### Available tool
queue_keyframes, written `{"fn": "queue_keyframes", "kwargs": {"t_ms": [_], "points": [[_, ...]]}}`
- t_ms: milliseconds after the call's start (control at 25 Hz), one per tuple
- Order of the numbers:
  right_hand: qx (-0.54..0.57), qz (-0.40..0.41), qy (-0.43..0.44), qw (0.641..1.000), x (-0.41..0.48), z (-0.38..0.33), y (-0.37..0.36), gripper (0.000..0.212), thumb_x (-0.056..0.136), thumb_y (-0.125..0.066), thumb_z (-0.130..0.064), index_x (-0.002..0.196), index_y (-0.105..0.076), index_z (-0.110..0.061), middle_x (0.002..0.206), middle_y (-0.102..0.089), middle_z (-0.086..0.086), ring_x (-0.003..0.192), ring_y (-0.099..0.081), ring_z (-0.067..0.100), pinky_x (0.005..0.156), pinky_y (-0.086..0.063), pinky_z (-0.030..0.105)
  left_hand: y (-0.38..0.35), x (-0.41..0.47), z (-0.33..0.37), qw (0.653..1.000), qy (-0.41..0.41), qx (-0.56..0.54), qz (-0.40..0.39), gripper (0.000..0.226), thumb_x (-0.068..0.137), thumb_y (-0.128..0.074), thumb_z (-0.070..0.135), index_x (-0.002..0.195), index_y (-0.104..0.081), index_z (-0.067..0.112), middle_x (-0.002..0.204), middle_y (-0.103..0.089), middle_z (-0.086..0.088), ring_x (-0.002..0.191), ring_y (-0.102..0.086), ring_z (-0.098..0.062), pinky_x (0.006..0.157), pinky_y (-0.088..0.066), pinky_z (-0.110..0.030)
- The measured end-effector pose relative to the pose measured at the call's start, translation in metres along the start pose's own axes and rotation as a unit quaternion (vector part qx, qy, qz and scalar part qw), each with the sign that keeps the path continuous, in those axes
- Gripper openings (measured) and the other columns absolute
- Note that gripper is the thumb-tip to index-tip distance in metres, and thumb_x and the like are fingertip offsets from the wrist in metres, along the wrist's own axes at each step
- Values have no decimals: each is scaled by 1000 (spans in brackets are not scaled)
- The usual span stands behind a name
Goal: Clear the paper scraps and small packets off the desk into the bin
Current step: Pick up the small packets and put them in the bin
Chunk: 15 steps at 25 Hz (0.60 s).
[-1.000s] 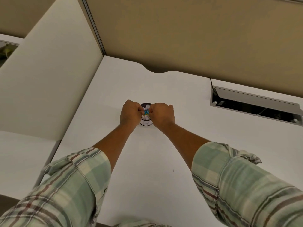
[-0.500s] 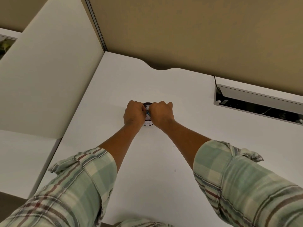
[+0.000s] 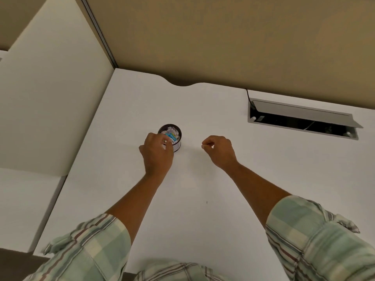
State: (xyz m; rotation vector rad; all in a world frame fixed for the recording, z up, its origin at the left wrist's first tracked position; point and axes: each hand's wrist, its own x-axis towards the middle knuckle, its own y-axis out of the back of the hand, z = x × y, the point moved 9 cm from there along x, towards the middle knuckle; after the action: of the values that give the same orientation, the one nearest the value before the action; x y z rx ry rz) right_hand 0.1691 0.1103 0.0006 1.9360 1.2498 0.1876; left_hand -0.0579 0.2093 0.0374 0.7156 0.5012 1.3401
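Note:
A small round dark bin (image 3: 177, 147) stands on the white desk (image 3: 203, 199), filled with crumpled white paper scraps (image 3: 173, 131) and a blue-and-white packet (image 3: 172, 136) on top. My left hand (image 3: 157, 153) rests against the bin's near left side, its fingers curled at the rim; whether it grips the bin is unclear. My right hand (image 3: 218, 149) hovers to the right of the bin, apart from it, its fingers loosely curled with nothing visible in them.
A grey cable hatch (image 3: 302, 119) lies open in the desk at the right, a cable rising from its left corner. A white side panel (image 3: 50, 88) borders the desk on the left, a tan partition (image 3: 223, 37) at the back. A small dark speck (image 3: 206, 202) marks the desk.
Both hands were pressed together over the bin. My right hand has drawn away to the right, and the bin's contents now show. My left hand stays at the bin.

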Motion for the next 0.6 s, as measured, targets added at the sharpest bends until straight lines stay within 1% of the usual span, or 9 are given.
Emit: {"fn": "queue_keyframes", "kwargs": {"t_ms": [40, 120, 160, 240, 280, 400, 480, 560, 600], "points": [[-4, -12, -12, 1000, -7, 15, -1, 8, 89, -67, -24, 86, -74, -26, 90, -74, -13, 88, -68, 9, 79, -56, 29, -4, -13, 4, 1000, -12, -13, -3, 8, 86, -69, 12, 91, -67, 18, 95, -61, -2, 82, -63, -20, 79, -35, -30], [-21, -38, -34, 998, -21, 41, -7, 7, 88, -68, -25, 85, -74, -28, 93, -74, -12, 91, -68, 10, 79, -55, 29, -16, -40, 8, 997, -34, -64, -21, 8, 87, -69, 10, 92, -67, 16, 93, -61, -1, 79, -61, -15, 74, -43, -25], [-33, -52, -42, 997, -27, 51, -10, 7, 88, -67, -26, 86, -74, -28, 95, -74, -11, 92, -68, 11, 80, -56, 30, -24, -54, 8, 994, -39, -90, -43, 9, 88, -70, 9, 93, -68, 16, 93, -62, 1, 78, -60, -11, 72, -46, -19], [-59, -74, -51, 994, -39, 66, -19, 8, 89, -67, -27, 88, -74, -28, 98, -74, -10, 94, -68, 13, 82, -57, 32, -45, -81, 6, 988, -38, -106, -105, 11, 88, -72, 10, 97, -70, 15, 94, -63, 3, 77, -59, -6, 71, -45, -8], [-72, -81, -51, 993, -43, 70, -25, 8, 89, -67, -28, 90, -74, -28, 99, -74, -10, 94, -67, 14, 84, -57, 34, -57, -94, 3, 985, -34, -101, -138, 12, 87, -73, 10, 99, -71, 14, 95, -63, 3, 77, -58, -4, 72, -45, -7], [-116, -100, -38, 988, -52, 74, -43, 11, 91, -67, -31, 98, -74, -29, 103, -72, -7, 96, -67, 17, 88, -56, 36, -94, -130, -13, 966, -13, -64, -250, 21, 86, -78, 17, 106, -72, 17, 99, -63, 6, 81, -57, 1, 73, -44, -3], [-154, -103, -21, 983, -54, 74, -51, 14, 93, -65, -33, 103, -74, -29, 105, -70, -5, 96, -67, 18, 89, -54, 36, -111, -148, -20, 949, -12, -36, -313, 27, 85, -79, 22, 111, -72, 18, 102, -63, 6, 82, -57, 1, 74, -44, -1], [-171, -84, -11, 982, -53, 74, -51, 16, 94, -65, -33, 105, -74, -28, 105, -70, -4, 95, -67, 19, 89, -53, 35, -122, -158, -21, 938, -27, -14, -346, 32, 83, -81, 25, 113, -72, 17, 103, -64, 5, 85, -57, -3, 77, -46, -6], [-170, -75, -8, 983, -52, 74, -51, 16, 94, -65, -33, 106, -74, -27, 105, -70, -3, 95, -67, 19, 88, -52, 34, -125, -160, -20, 935, -32, -5, -353, 34, 81, -82, 26, 113, -72, 17, 103, -64, 4, 88, -58, -7, 81, -49, -13]]}}
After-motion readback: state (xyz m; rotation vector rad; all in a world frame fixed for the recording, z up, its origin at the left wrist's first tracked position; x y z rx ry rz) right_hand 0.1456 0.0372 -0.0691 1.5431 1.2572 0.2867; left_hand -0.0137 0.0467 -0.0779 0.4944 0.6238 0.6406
